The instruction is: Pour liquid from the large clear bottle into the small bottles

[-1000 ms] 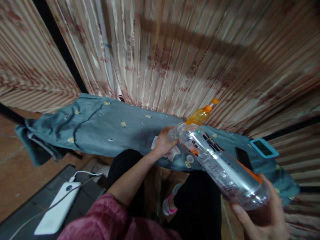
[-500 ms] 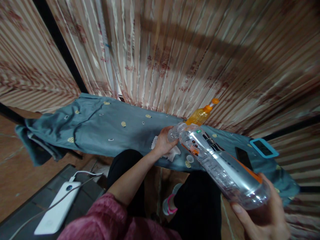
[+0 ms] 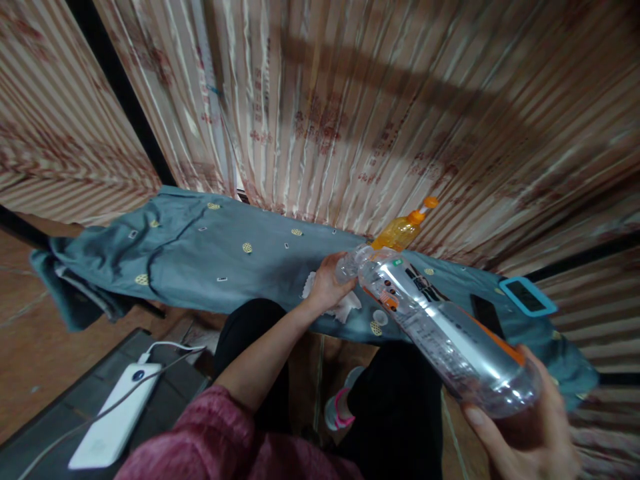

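Note:
My right hand (image 3: 530, 427) grips the base of a large clear plastic bottle (image 3: 445, 327) with a silver and orange label. The bottle lies tilted, its neck toward the upper left. At that neck my left hand (image 3: 327, 287) is closed around a small clear plastic container (image 3: 347, 265), whose exact kind I cannot make out. The bottle's mouth meets or overlaps this container; whether they touch is unclear. Beneath my left hand, a crumpled white tissue (image 3: 347, 307) rests on the cloth. A small round clear cap (image 3: 380, 318) lies beside it.
An orange pump bottle (image 3: 400, 230) stands behind the large bottle. On the blue-green cloth (image 3: 260, 267) at right lie a dark phone (image 3: 487, 315) and a blue-framed device (image 3: 528, 297). A white power bank (image 3: 117, 413) with a cable sits on a dark surface at lower left. Striped curtains (image 3: 325, 120) hang behind.

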Available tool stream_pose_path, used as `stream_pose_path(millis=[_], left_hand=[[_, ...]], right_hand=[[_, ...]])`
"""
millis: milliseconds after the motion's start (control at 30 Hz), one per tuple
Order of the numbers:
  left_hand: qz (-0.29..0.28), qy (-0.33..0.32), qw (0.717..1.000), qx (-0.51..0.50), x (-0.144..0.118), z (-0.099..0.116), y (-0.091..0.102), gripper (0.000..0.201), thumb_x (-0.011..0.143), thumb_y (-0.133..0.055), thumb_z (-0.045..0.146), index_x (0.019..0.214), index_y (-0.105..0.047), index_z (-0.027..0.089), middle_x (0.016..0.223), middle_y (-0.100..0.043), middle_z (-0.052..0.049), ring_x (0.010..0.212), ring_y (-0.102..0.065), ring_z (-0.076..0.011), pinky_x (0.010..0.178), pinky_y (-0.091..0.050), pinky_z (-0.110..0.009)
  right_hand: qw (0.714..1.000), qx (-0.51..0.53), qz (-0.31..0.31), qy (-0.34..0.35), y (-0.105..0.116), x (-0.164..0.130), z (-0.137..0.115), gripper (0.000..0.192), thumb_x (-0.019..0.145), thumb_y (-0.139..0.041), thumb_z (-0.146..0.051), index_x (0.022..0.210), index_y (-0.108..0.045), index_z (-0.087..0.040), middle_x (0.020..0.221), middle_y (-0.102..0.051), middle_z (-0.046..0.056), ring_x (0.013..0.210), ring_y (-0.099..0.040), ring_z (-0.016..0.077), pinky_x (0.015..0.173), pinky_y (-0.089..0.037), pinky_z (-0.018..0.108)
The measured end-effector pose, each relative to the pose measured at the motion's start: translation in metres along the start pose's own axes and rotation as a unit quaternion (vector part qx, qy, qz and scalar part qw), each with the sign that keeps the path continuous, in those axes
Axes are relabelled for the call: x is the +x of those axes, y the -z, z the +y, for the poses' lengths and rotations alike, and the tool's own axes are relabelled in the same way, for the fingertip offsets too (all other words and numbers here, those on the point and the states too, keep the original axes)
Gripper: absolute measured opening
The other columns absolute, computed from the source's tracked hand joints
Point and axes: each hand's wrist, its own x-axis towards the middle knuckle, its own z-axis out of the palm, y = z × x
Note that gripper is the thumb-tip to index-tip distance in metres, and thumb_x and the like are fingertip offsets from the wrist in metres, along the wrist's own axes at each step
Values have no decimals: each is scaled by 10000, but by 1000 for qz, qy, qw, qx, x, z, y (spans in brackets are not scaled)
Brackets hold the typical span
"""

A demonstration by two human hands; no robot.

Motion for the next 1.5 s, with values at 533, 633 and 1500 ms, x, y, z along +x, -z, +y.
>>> stream_pose_path(millis=[533, 633, 1500], left_hand=[[-7, 2, 1000, 3, 1, 1, 1, 571, 765, -910, 336, 1267, -684, 183, 1306, -762, -147, 1247, -724, -368, 1109, -581, -555], [0, 4, 1000, -1, 1, 1, 0, 572, 754, -920, 319, 1264, -691, 203, 1298, -767, -125, 1251, -720, -360, 1116, -579, -543], [0, 6, 1000, 2, 1, 1, 0, 570, 746, -909, 293, 1264, -691, 201, 1294, -771, -124, 1229, -729, -351, 1108, -583, -537]], right_hand=[[999, -12, 4, -34, -2, 0, -6, 1083, 784, -883, -562, 1696, -401, -233, 1617, -521, 152, 1374, -596, 414, 1082, -566, 546], [999, -9, 10, -33, -3, 1, -7, 1083, 772, -894, -559, 1690, -417, -234, 1617, -524, 150, 1425, -551, 439, 1132, -523, 591], [999, -23, 6, -31, -1, 2, -4, 1084, 773, -887, -576, 1687, -422, -225, 1619, -523, 157, 1423, -553, 439, 1180, -469, 620]])
